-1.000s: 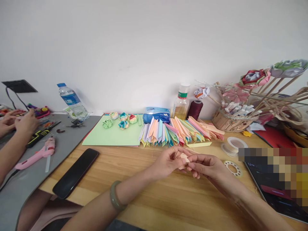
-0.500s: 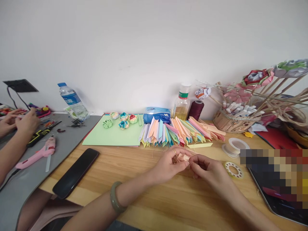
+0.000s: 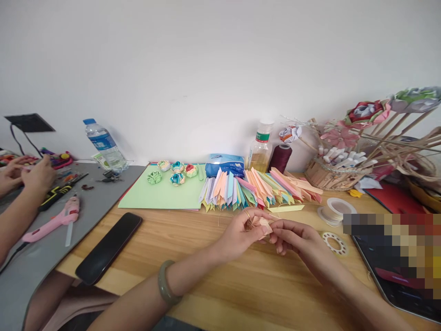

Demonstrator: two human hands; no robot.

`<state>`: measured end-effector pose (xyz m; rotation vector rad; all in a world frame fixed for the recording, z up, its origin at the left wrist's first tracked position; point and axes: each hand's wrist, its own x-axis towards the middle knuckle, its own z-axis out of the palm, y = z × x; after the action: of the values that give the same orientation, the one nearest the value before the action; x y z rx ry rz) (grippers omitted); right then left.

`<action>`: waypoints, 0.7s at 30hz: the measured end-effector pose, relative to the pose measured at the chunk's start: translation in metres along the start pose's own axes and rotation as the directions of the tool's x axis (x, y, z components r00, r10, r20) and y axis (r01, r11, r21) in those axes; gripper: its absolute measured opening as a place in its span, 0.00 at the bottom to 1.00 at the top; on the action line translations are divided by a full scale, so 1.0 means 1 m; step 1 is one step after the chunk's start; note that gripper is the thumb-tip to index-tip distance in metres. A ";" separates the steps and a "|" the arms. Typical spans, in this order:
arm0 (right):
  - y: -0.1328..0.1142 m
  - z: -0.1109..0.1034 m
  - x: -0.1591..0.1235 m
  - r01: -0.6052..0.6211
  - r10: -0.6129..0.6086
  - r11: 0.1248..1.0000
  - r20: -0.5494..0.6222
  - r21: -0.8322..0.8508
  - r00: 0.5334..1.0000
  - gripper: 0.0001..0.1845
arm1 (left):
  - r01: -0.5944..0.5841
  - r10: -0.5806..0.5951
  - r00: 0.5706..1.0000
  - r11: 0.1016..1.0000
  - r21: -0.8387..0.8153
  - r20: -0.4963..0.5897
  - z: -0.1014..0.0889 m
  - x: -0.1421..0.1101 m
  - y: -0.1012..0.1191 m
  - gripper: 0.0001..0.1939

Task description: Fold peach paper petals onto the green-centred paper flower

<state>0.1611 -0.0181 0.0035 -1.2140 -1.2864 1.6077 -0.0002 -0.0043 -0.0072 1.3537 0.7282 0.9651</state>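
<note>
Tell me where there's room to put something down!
Bare wooden tabletop lies between the black phone and the bangled left forearm, and between it and the right forearm. The green paper is bare in front of the paper flowers. It's crowded by the wall, where folded strips bunch before the tissue pack, and at right around the white spool and tablet.

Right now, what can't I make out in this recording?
Head view:
Peach paper: full shape, covered by left hand.
Right hand: its grip, hidden by its own fingers.
Tablet: much of screen, pixelated; right end, cut off by frame.
Co-worker's hands: what they hold, too small.
</note>
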 end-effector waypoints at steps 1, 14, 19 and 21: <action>0.001 -0.001 0.001 -0.009 0.009 0.999 0.001 0.044 1.000 0.12 | -0.005 0.005 1.000 1.000 -0.012 -0.009 0.000 0.000 0.001 0.13; 0.004 -0.003 0.003 -0.089 0.052 0.952 0.132 0.292 0.990 0.09 | -0.002 0.002 1.000 0.998 -0.066 -0.007 0.000 0.000 0.000 0.16; 0.004 -0.001 0.003 -0.044 0.022 0.980 0.114 0.195 0.993 0.10 | -0.033 0.033 0.999 0.998 -0.052 0.007 0.000 0.001 0.000 0.14; 0.003 0.000 0.003 0.013 -0.023 0.994 0.084 0.112 0.996 0.11 | -0.040 0.041 0.999 0.998 -0.053 0.025 0.000 0.001 0.000 0.14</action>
<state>0.1605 -0.0156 -0.0001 -1.0735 -1.2386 1.7107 0.0002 -0.0037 -0.0066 1.3376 0.6539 0.9901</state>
